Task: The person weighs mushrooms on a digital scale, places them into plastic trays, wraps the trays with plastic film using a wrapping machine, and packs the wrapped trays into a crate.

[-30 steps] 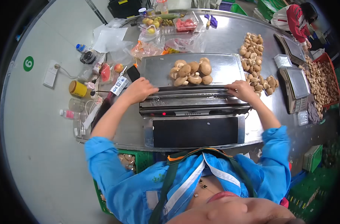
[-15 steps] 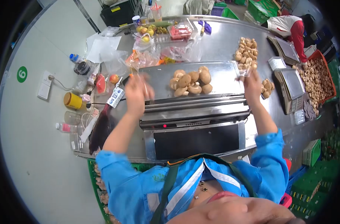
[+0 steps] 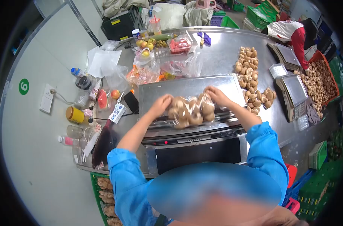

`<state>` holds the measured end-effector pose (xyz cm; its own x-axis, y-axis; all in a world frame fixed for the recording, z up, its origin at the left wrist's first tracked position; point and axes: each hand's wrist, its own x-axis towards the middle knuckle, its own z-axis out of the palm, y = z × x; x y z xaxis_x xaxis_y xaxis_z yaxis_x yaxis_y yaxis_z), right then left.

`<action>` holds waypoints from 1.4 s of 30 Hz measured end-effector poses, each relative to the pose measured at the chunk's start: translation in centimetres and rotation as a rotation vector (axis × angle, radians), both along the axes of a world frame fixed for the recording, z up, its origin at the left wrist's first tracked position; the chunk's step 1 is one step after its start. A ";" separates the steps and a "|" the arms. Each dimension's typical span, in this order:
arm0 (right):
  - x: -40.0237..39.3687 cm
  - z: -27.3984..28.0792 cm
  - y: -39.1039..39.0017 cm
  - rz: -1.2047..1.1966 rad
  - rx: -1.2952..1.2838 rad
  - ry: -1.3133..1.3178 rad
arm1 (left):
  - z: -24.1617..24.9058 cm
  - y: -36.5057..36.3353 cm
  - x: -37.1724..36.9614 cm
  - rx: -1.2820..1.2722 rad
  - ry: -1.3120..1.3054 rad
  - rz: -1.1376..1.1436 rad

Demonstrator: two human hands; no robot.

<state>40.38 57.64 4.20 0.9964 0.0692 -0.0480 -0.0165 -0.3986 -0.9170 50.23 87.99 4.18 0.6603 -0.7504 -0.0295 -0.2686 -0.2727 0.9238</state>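
A pile of brown mushrooms sits over the front edge of the steel plate, with shiny clear plastic film over it. My left hand is closed at the far left corner of the film, fingers pinched. At the far right corner, my right hand also pinches the film. Whether a tray lies under the mushrooms is hidden. Just in front is the film wrapping machine, with a red light lit and a black panel nearest me.
Rows of loose mushrooms lie to the right. Beyond them are two scales and an orange crate of mushrooms, where a co-worker in red sleeves bends. Bags, fruit, bottles and a phone crowd the left.
My hands have come inward and nearer to me, from wide apart to both sides of the mushrooms. The mushrooms have shifted towards me and now have film over them.
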 end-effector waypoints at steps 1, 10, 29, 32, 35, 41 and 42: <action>-2.3 1.0 1.0 -0.006 -0.104 -0.194 | -0.3 0.8 -1.6 -0.067 -0.051 -0.007; -13.7 4.0 3.4 -0.106 0.201 0.040 | 3.9 4.5 -13.4 -0.016 0.056 0.180; -28.2 -3.3 9.3 -0.279 -0.143 0.001 | -4.8 10.1 -24.6 -0.158 0.798 0.409; -28.6 -2.9 10.0 -0.295 -0.208 0.163 | -4.9 10.7 -25.5 -0.225 0.784 0.436; -29.5 -3.5 10.8 -0.326 -0.223 0.150 | -4.8 10.9 -26.9 -0.297 0.850 0.493; -31.1 -5.8 10.4 -0.541 0.411 0.209 | -5.6 10.3 -28.7 -0.357 0.857 0.569; -31.5 -4.7 10.4 -0.507 0.414 0.268 | -5.1 9.7 -29.3 -0.354 0.890 0.607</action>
<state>8.90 68.08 -0.51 0.8684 -0.3342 -0.3663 -0.3543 0.0988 -0.9299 20.93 97.68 -0.91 0.7682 -0.3724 -0.5207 0.6104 0.1806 0.7713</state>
